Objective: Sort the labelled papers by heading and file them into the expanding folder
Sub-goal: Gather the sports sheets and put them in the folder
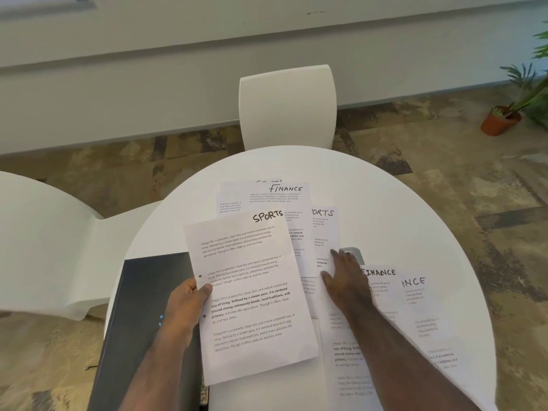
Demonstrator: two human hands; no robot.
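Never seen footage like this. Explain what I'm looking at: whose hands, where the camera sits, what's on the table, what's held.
There is no machine here. One camera is worn on a person's head and looks down at their two bare hands. The left hand pinches a sheet headed SPORTS by its edge. The right hand lies flat, fingers straight, on loose papers spread over a round white table. Those papers carry handwritten headings, FINANCE or SPORTS. A dark folder lies at the left, under the left arm. A small grey object by the right fingertips is too hidden to name.
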